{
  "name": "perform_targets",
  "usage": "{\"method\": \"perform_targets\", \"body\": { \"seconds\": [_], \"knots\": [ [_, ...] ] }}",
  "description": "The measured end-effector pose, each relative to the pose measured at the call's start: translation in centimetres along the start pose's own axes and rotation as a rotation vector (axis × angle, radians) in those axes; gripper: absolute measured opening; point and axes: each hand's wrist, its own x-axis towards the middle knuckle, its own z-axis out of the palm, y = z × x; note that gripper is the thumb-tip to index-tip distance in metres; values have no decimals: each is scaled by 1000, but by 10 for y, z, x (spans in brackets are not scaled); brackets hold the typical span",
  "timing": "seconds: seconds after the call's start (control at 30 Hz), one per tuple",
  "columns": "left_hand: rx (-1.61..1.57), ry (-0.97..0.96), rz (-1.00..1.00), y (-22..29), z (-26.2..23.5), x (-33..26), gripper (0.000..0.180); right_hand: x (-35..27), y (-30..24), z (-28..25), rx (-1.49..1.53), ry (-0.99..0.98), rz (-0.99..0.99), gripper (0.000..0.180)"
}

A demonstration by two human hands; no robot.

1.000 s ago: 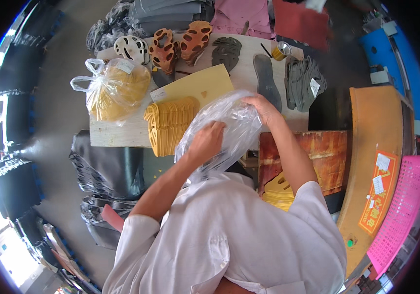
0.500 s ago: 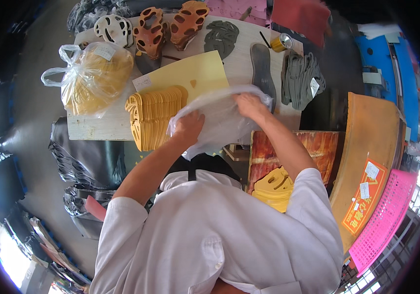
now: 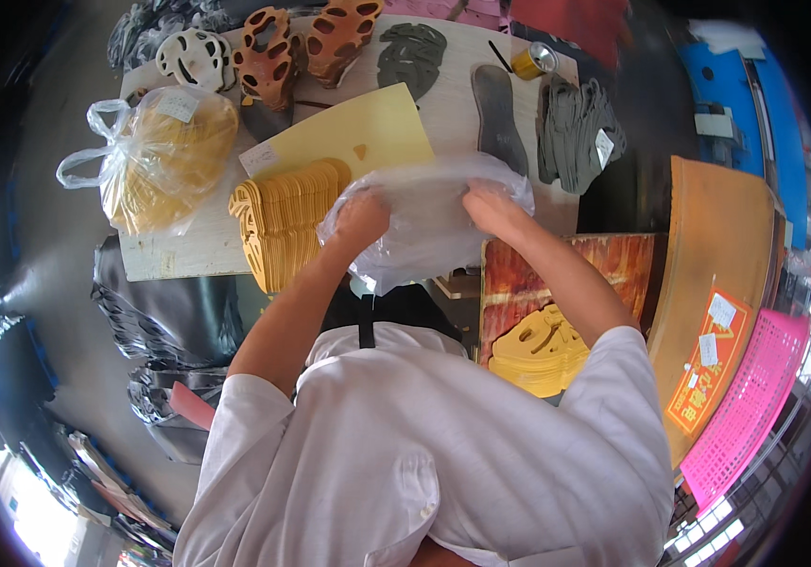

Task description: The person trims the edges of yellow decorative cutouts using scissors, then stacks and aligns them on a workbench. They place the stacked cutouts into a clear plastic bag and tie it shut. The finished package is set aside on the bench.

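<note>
Over the table's near edge I hold a clear plastic bag [image 3: 424,227], spread wide between my hands. My left hand [image 3: 364,217] has its fingers curled on the bag's left side. On the other side my right hand [image 3: 489,204] is closed on the film, its fingertips partly inside or behind it. Just left of the bag stands a row of yellow cut-out sheet pieces [image 3: 297,213], packed on edge. A pale yellow sheet [image 3: 382,128] lies behind them. Farther left is a knotted plastic bag [image 3: 174,161] filled with yellow pieces.
Along the table's [image 3: 155,260] back are orange perforated shoe shapes [image 3: 264,61], a white one [image 3: 195,59] and grey cut-outs [image 3: 412,61]. At right lie a dark sole shape [image 3: 497,118], a can [image 3: 534,60] and grey strips [image 3: 576,137]. Yellow pieces [image 3: 540,352] sit beside my right arm.
The whole view has shifted slightly. The bag's rim, raised before, now lies flatter and wider between my hands. My left hand has moved up a little in the picture. Both hands keep hold.
</note>
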Motion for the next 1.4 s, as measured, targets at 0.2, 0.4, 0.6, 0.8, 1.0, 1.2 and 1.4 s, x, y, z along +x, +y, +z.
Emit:
{"method": "perform_targets", "body": {
  "seconds": [0.2, 0.4, 0.6, 0.8, 1.0, 1.2, 1.4],
  "knots": [
    [34, 75, 223, 33, -3, -28, 31, 2, -52, -34, 288, 127, 11, 11],
    [-269, 211, 484, 96, -2, -94, 27, -127, -178, -95, 843, 741, 364, 18],
    [-623, -387, 506, 163, 77, -134, 42, -305, -295, -13, 1496, 1051, 1498, 32],
    [-158, -321, 914, 215, 133, -147, 87, -375, -268, 70, 1660, 1501, 1893, 57],
    [-129, -413, 798, 246, 131, -179, 121, -352, -242, 46, 1998, 1520, 1435, 59],
    [0, -71, 776, 244, 139, -196, 143, -344, -229, 11, 1905, 1386, 1025, 61],
    [252, 355, 809, 267, 180, -203, 138, -357, -211, 50, 2091, 1209, 916, 58]
  ]
}}
